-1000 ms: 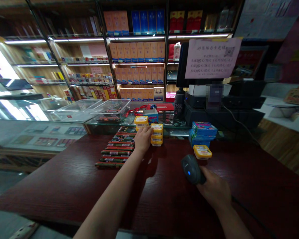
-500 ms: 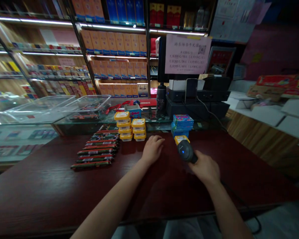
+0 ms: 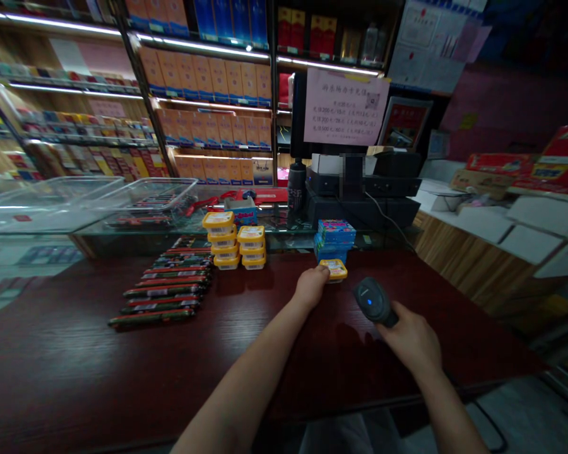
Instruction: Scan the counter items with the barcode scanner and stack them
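Observation:
My left hand [image 3: 312, 285] is closed on the left end of a small yellow-lidded plastic tub [image 3: 335, 270], which rests on the dark red-brown counter [image 3: 284, 366]. Right behind that tub stands a stack of blue boxes [image 3: 334, 239]. In my right hand [image 3: 414, 337] is a black barcode scanner [image 3: 373, 300] with a blue light, held above the counter to the right of the tub. More yellow-lidded tubs stand in two stacks, a taller one [image 3: 224, 239] and a shorter one [image 3: 252, 247]. Left of them lies a row of thin dark-and-red packets [image 3: 163, 290].
Clear plastic bins [image 3: 154, 195] stand on the glass case at the back left. A monitor with a pink paper sign [image 3: 343, 107] rises behind the counter, near a black bottle [image 3: 296, 186]. White cartons [image 3: 487, 221] are at the right. Stocked shelves line the wall.
My left hand has moved right and taken hold of the single tub by the blue boxes. The scanner in my right hand has moved back toward me and right, off the tub.

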Demonstrator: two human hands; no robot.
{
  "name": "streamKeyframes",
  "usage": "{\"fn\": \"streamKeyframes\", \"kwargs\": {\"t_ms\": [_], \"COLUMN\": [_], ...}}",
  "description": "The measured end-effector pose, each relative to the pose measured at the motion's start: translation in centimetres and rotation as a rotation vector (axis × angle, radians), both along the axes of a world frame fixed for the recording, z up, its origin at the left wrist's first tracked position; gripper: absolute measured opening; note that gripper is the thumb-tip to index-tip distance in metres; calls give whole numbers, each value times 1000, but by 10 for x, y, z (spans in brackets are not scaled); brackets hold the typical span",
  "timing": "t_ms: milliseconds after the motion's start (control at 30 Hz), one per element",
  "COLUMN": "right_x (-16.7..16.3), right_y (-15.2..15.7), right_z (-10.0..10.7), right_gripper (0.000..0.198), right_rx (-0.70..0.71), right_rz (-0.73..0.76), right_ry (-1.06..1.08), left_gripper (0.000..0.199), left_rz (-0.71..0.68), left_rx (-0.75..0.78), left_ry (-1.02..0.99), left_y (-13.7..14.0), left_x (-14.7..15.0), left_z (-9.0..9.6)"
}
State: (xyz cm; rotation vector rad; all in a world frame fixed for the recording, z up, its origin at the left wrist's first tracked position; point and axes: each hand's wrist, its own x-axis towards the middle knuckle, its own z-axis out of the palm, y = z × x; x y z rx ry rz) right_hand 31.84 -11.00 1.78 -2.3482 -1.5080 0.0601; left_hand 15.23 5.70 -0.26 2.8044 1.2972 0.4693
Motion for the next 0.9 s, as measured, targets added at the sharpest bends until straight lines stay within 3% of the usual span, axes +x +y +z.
{"fn": "streamKeyframes", "kwargs": {"t_ms": [100, 267, 500, 667, 900], "right_x": [-3, -21, -62, -80, -84], "right_y": [0, 3, 16, 18, 8], "right_z": [1, 3, 2, -2, 7], "right_gripper": [29, 31, 29, 40, 38], "right_rx": [-9, -23, 153, 153, 165], "right_rz": [21, 100, 325, 500, 536], "right_ry": [18, 62, 311, 578, 535], "left_gripper": [23, 18, 12, 10, 10], "left_rz": [42, 186, 322, 352, 340], "left_rx": [20, 16, 50, 72, 65], "left_ry": [19, -177, -484, -625, -677], "left_y": [-2, -11, -29, -34, -32], "left_x": [-17, -65, -124, -135, -133], "left_z": [2, 1, -10, -19, -20]}}
